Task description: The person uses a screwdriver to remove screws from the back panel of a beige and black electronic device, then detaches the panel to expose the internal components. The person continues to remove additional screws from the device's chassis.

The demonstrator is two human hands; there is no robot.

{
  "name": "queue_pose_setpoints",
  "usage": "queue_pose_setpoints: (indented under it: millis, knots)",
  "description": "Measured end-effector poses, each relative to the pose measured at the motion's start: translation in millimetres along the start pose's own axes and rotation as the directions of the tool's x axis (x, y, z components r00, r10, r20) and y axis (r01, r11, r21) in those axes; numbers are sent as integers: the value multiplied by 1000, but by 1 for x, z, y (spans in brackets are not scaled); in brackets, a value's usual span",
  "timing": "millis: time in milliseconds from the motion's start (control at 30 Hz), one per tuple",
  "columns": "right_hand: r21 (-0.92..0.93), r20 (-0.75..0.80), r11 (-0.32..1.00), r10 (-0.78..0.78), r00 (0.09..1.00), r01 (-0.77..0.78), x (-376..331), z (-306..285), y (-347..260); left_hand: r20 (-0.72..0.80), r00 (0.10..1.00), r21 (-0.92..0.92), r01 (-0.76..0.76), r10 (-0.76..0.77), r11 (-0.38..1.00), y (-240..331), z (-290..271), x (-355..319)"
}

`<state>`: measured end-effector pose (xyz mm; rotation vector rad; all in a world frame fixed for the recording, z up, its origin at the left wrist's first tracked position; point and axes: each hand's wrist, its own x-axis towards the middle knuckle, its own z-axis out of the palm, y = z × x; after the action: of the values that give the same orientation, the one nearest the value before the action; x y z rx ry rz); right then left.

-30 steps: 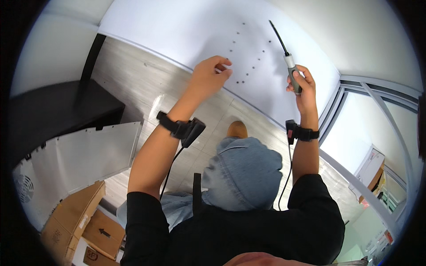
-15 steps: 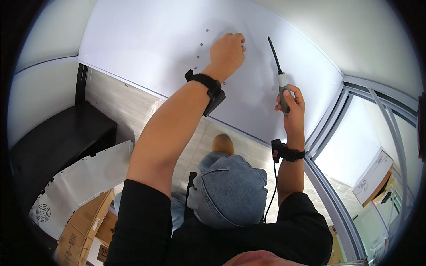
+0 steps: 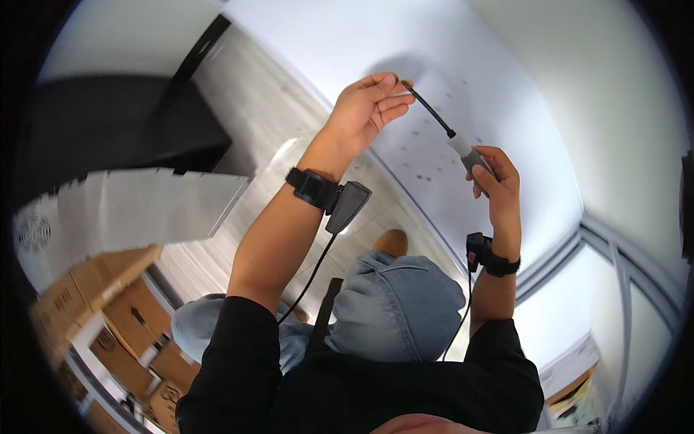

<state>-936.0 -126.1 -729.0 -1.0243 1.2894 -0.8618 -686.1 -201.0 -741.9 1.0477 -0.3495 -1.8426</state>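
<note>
A screwdriver (image 3: pixel 431 111) with a dark shaft and a grey handle is held by the handle in my right hand (image 3: pixel 495 172). It tilts up and to the left over the white table (image 3: pixel 520 101). At its tip is my left hand (image 3: pixel 361 112), thumb and forefinger pinched together and the other fingers loosely extended. Whatever lies in that pinch is too small to make out. Several small dark screw-like pieces (image 3: pixel 423 177) are spread over the tabletop behind and below the screwdriver, blurred.
A black bench (image 3: pixel 130 123) stands at the left, with a pale metal panel (image 3: pixel 137 217) in front of it. Opened cardboard boxes (image 3: pixel 94 286) fill the lower left. Metal-framed glass (image 3: pixel 629 267) borders the right side. My knee (image 3: pixel 394 307) is close to the table's near edge.
My left hand has come up from the tabletop, turned over and met the screwdriver's tip. The screwdriver has tilted left. The whole view has swung leftward.
</note>
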Motion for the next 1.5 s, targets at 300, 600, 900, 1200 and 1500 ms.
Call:
queue_pose_setpoints:
  millis: [300,600,900,1200,1500]
  knots:
    - [-215,398,968,-32,917,127,42,155,-46,-176,953,-389,-297,246,872,69,-145,-108]
    - [-306,569,920,-29,822,244,39,252,-79,-319,862,-334,-491,393,805,103,-203,-186]
    - [-393,719,744,-117,685,540,8,328,-182,-466,741,-272,-640,484,718,154,-200,-257]
    - [-161,687,865,-248,683,476,-60,343,-238,-321,729,-130,-666,604,735,230,-177,-323]
    - [-97,518,907,-306,799,410,-119,359,-231,-277,745,-109,-651,606,751,264,-152,-322]
